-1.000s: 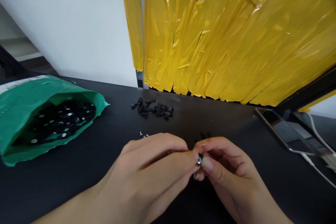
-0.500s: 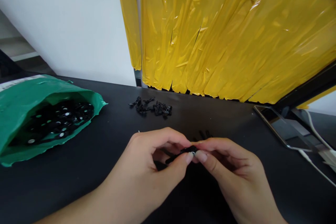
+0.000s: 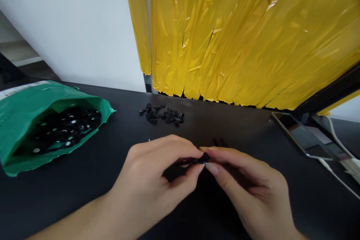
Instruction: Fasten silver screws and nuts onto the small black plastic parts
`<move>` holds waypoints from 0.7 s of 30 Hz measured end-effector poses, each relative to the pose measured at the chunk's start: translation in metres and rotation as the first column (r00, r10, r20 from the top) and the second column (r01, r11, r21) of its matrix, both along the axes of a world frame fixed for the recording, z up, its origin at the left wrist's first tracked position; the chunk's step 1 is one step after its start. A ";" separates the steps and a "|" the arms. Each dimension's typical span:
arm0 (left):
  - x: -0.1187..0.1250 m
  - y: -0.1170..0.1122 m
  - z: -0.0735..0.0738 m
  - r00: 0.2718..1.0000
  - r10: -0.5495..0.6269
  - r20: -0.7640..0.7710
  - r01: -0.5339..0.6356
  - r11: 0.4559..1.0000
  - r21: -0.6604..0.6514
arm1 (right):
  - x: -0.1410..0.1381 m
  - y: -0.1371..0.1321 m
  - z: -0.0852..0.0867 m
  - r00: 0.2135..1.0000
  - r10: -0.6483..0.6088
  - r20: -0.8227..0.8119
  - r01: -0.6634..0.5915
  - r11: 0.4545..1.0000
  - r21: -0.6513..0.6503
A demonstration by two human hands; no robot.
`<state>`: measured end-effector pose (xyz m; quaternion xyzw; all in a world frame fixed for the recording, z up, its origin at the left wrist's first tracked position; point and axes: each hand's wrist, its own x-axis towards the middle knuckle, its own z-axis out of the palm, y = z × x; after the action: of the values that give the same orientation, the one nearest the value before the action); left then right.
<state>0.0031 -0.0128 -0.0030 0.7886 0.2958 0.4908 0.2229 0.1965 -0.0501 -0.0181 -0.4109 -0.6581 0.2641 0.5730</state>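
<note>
Between my two hands is a small black plastic part (image 3: pixel 204 158), partly covered by the fingers. My left hand (image 3: pixel 163 172) pinches it between thumb and forefinger, and a dark strip of it runs back under the left fingers. From the other side, my right hand (image 3: pixel 247 183) closes thumb and fingertips on its right end. Just beyond the right fingers lie a few short black pieces (image 3: pixel 220 143) on the table. Farther back is a loose pile of small black parts (image 3: pixel 168 115).
An open green bag (image 3: pixel 56 92) at the left holds many black parts with pale round spots. A phone (image 3: pixel 300 135) with a white cable (image 3: pixel 334 174) lies at the right. Yellow plastic sheeting (image 3: pixel 225 45) and a white panel (image 3: pixel 92 26) stand behind the black table (image 3: pixel 84 195).
Both hands have shifted slightly, the left turning a little and the right thumb moving left and down around the black part. The bag, pile and phone stay put.
</note>
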 end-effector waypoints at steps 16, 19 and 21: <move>-0.012 0.009 -0.004 0.984 -0.080 -0.156 0.128 0.938 0.323 | -0.001 0.005 0.000 0.950 0.133 -0.283 -0.246 0.878 -0.411; -0.011 0.010 -0.004 0.977 -0.102 -0.189 0.160 0.932 0.326 | 0.003 0.006 0.001 0.960 0.127 -0.251 -0.237 0.846 -0.477; -0.011 0.011 -0.003 0.968 -0.104 -0.227 0.177 0.927 0.332 | 0.006 0.008 0.003 0.967 0.126 -0.222 -0.232 0.793 -0.563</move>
<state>-0.0081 -0.0021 -0.0056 0.8813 0.1678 0.4340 0.0824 0.2023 -0.0422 -0.0149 -0.4780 -0.5287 0.5411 0.4463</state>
